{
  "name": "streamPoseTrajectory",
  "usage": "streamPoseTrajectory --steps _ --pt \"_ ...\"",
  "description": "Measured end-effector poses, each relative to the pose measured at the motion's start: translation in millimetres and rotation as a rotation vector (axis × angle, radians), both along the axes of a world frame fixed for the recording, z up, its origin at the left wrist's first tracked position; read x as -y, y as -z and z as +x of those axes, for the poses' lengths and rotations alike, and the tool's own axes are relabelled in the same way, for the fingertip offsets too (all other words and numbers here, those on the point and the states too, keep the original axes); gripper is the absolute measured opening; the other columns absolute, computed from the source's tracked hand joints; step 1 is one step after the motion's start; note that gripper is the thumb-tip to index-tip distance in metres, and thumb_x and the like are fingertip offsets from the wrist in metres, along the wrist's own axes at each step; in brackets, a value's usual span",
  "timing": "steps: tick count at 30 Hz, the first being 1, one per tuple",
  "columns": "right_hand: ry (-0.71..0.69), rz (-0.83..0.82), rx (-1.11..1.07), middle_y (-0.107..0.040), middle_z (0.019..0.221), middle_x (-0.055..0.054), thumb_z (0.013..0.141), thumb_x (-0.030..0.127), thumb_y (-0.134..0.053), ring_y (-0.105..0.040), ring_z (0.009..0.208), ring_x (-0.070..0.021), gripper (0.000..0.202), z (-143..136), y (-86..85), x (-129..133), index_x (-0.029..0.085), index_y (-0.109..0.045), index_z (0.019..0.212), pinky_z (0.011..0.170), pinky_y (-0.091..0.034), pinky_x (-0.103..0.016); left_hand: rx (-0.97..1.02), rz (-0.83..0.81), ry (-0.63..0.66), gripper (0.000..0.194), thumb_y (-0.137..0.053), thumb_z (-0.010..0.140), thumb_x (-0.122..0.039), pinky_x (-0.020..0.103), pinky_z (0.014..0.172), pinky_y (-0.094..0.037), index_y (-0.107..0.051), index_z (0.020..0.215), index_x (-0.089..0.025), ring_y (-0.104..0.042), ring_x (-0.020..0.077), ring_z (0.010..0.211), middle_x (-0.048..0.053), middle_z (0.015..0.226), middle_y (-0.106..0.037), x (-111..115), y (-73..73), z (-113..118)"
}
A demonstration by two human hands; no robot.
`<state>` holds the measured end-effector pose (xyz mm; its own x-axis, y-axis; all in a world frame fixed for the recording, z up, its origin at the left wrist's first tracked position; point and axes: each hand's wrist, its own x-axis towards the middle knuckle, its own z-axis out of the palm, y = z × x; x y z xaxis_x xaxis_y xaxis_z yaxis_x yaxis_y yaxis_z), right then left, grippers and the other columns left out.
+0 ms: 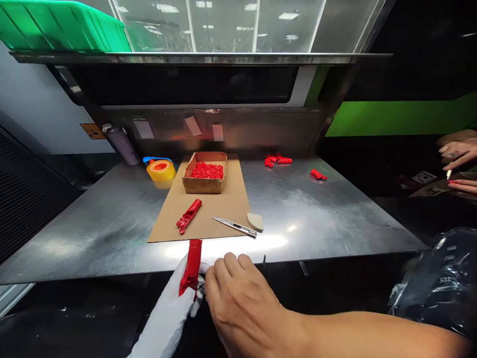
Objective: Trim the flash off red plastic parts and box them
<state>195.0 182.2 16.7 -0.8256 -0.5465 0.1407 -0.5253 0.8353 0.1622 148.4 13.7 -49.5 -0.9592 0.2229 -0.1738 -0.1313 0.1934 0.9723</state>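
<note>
My left hand (178, 293), in a white glove, grips a red plastic part (194, 261) with a tube-shaped upper end, just past the table's front edge. Close against it is my bare right hand (238, 293), its fingers curled closed. A small shiny metal piece (201, 285) shows between the two hands; most of it is hidden, so its kind is unclear. Another red plastic part (189, 217) lies on the cardboard sheet (212, 229). Beside it rest a silver utility knife (234, 226) and a rounded beige piece (255, 222).
A cardboard box (203, 186) of small red pieces stands on the sheet. Yellow tape (161, 170) and a bottle (122, 144) are at the left. Red parts (278, 159) lie back right. A green bin (63, 27) sits overhead. Another person's hands (460, 154) work at far right.
</note>
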Motion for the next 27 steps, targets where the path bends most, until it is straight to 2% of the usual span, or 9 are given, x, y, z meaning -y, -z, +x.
streamPoseTrajectory --steps 3,5,9,12,19,23,27 --pt "-0.001 0.009 0.030 -0.046 0.075 -0.009 0.075 0.031 -0.070 -0.041 0.068 -0.0238 0.024 -1 -0.3 0 0.013 -0.056 0.080 0.058 -0.040 -0.036 0.002 -0.001 0.002 0.046 -0.062 0.073 -0.023 0.036 0.085 -0.052 -0.063 0.119 -0.020 -0.062 0.0249 0.087 0.006 0.097 -0.070 0 3.5 -1" --pt "-0.010 0.022 0.037 -0.045 0.075 -0.009 0.076 0.029 -0.070 -0.041 0.067 -0.0239 0.022 -2 0.2 0 0.012 -0.056 0.080 0.057 -0.040 -0.036 0.006 -0.003 0.013 0.047 -0.061 0.075 -0.024 0.036 0.087 -0.052 -0.061 0.121 -0.020 -0.062 0.0246 0.089 0.006 0.098 -0.069 0 4.9 -2" --pt "-0.033 0.032 0.045 -0.046 0.074 -0.009 0.079 0.020 -0.065 -0.043 0.063 -0.0237 0.012 -2 4.5 1 0.012 -0.057 0.082 0.051 -0.040 -0.034 0.023 0.016 0.057 0.033 -0.059 0.079 -0.028 0.029 0.066 -0.051 -0.064 0.110 -0.019 -0.053 0.0183 0.065 0.000 0.072 -0.060 -2 2.0 -2" --pt "-0.047 0.028 0.039 -0.047 0.073 -0.008 0.079 0.016 -0.063 -0.043 0.062 -0.0231 0.008 -1 8.3 0 0.012 -0.057 0.083 0.049 -0.040 -0.032 0.035 0.054 0.067 0.028 -0.058 0.080 -0.028 0.027 0.056 -0.046 -0.065 0.106 -0.018 -0.047 0.0161 0.058 -0.001 0.067 -0.056 -5 -0.3 -2" --pt "0.024 0.004 0.038 -0.047 0.077 -0.009 0.075 0.021 -0.068 -0.043 0.067 -0.0257 0.017 -3 1.7 -3 0.014 -0.055 0.084 0.057 -0.044 -0.038 0.010 0.066 0.039 0.019 -0.063 0.074 -0.025 0.030 0.066 -0.049 -0.067 0.091 -0.018 -0.051 0.0173 0.065 0.001 0.073 -0.061 -7 0.6 -5" --pt "0.012 -0.015 0.075 -0.049 0.078 -0.010 0.076 0.024 -0.071 -0.044 0.068 -0.0254 0.020 -6 -1.9 -5 0.014 -0.054 0.083 0.061 -0.045 -0.039 0.043 0.104 0.109 0.020 -0.056 0.081 -0.028 0.027 0.056 -0.044 -0.064 0.098 -0.018 -0.044 0.0141 0.058 -0.001 0.069 -0.053 -8 2.3 -2" --pt "-0.026 0.006 0.136 -0.051 0.078 -0.009 0.080 0.021 -0.072 -0.046 0.065 -0.0244 0.019 -10 0.5 -7 0.013 -0.055 0.084 0.056 -0.043 -0.035 0.062 0.110 0.158 0.026 -0.053 0.085 -0.029 0.025 0.055 -0.041 -0.060 0.107 -0.017 -0.042 0.0131 0.059 -0.002 0.071 -0.050 -7 5.2 -2"
